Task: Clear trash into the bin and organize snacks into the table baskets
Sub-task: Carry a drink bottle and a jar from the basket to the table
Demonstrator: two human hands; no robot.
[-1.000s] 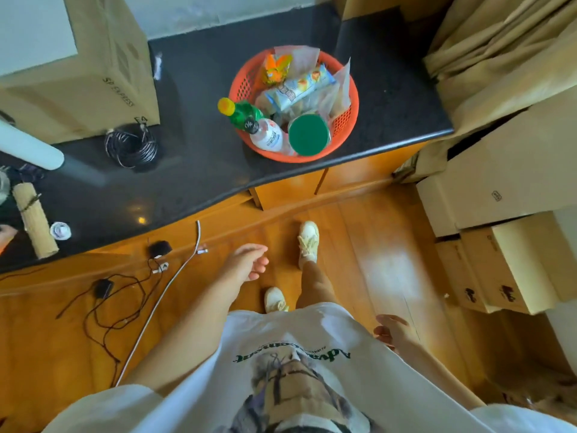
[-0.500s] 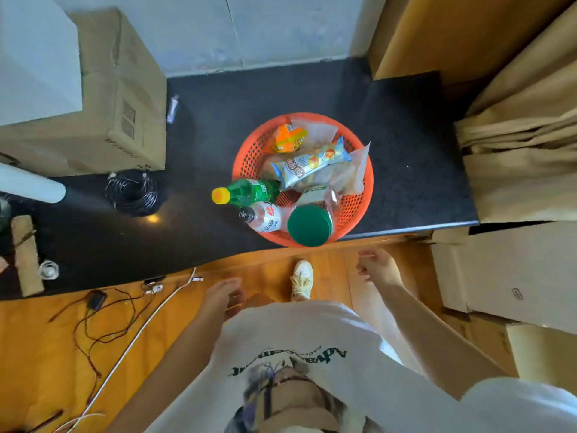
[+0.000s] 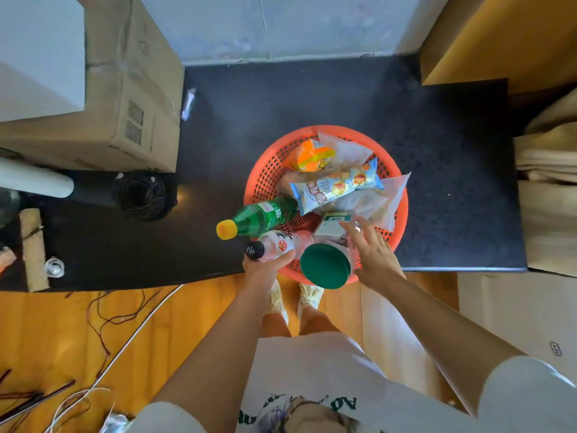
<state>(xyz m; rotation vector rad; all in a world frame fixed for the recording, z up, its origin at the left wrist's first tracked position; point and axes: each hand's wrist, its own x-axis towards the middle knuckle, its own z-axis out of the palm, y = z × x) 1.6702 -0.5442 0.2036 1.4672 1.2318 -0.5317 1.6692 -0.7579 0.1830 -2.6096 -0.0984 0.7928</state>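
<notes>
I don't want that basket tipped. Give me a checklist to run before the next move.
1. Left hand grips the black-capped bottle: ok.
2. Right hand holds the green-lidded jar: not ok, fingers straight beside it.
3. Orange basket fully on the counter: not ok, near rim overhangs the edge.
4. Green bottle settled: not ok, leaning out over the rim.
5. Bin within reach: cannot tell, none in view.

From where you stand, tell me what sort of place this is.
Probably a storage or back room in a home or office, mid-tidying. Stacked cardboard boxes crowd a dark stone counter, loose cables trail over the wooden floor, and an orange basket holds snacks and bottles.
</notes>
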